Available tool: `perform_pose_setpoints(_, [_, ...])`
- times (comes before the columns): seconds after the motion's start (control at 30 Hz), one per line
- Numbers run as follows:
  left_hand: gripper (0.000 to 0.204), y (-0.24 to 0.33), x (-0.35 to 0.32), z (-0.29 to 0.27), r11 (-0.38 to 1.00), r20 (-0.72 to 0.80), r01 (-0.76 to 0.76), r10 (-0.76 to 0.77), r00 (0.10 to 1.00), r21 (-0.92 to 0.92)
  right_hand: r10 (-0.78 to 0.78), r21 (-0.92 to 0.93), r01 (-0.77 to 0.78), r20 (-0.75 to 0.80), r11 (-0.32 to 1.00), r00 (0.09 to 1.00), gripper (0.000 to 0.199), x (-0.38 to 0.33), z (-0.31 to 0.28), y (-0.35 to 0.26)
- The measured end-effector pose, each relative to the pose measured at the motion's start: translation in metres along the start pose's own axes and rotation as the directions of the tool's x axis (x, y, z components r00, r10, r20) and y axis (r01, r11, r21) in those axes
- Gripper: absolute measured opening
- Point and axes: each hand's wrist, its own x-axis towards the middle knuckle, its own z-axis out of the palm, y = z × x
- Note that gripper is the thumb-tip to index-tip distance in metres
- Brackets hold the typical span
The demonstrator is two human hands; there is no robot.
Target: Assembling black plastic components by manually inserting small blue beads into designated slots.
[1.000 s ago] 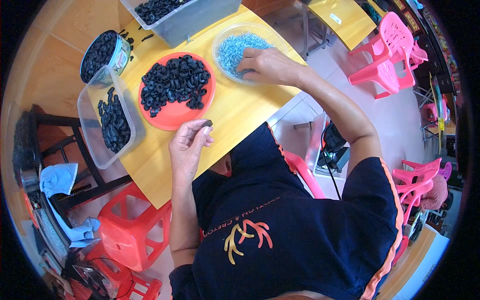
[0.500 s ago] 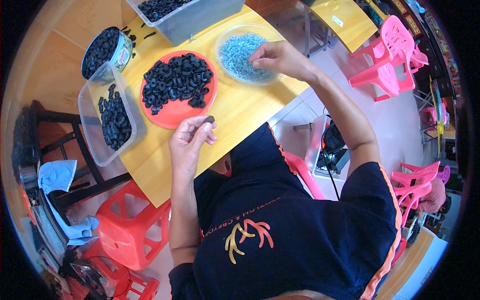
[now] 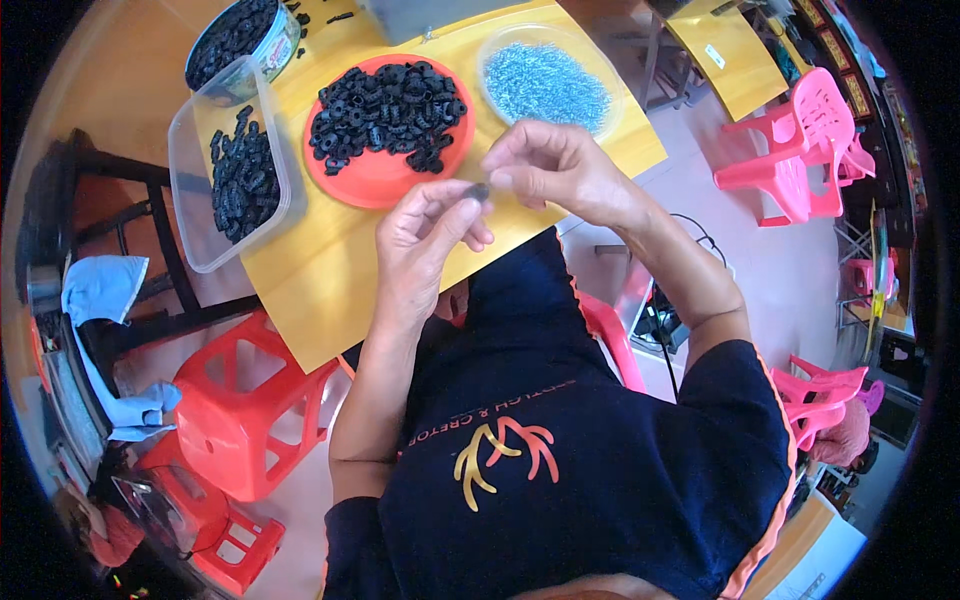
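My left hand (image 3: 418, 238) is above the near side of the yellow table, pinching a small black plastic piece (image 3: 479, 191) between thumb and fingertips. Close beside it, my right hand (image 3: 570, 178) has thumb and forefinger pinched at the piece's right side; whatever they hold is too small to make out. Beyond my left hand lies a red plate (image 3: 345, 194) with a heap of black ring-like plastic parts (image 3: 388, 108). A clear round bowl (image 3: 487, 45) full of small shiny blue-silver pieces (image 3: 545, 85) stands just past my right hand.
A clear rectangular container (image 3: 290, 205) of black parts overhangs the table's left edge. Behind it stand a round tub (image 3: 283, 42) of black parts and a grey bin (image 3: 430, 18). A red stool (image 3: 235, 425) is at left; pink chairs (image 3: 790, 165) stand at right.
My right hand has left the bowl of blue-silver pieces and come nearer, up to my left hand. My left hand still pinches the black piece. The whole view has shifted slightly.
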Motion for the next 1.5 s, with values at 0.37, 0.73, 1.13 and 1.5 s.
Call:
perform_pose_setpoints(0.37, [0.014,-0.019,-0.029,-0.032,1.000,-0.069,-0.007,0.008,0.998,0.013,-0.506,-0.586,0.461,0.100,0.666,0.857,0.021,-0.009,0.041,0.029])
perform_pose_setpoints(0.73, [0.016,-0.015,-0.040,-0.059,0.999,-0.181,-0.035,0.034,0.983,-0.003,-0.431,-0.896,0.282,0.117,0.343,0.895,0.018,0.039,0.023,0.026])
perform_pose_setpoints(1.13, [0.016,-0.008,-0.045,-0.074,0.998,-0.218,-0.055,0.060,0.974,0.028,-0.517,-0.813,0.384,0.122,0.437,0.847,0.021,0.066,0.020,0.022])
perform_pose_setpoints(1.5, [0.018,-0.008,-0.041,-0.072,0.999,-0.212,-0.020,0.028,0.977,0.036,-0.226,-0.921,0.362,0.326,0.144,0.918,0.019,0.078,0.019,0.022])
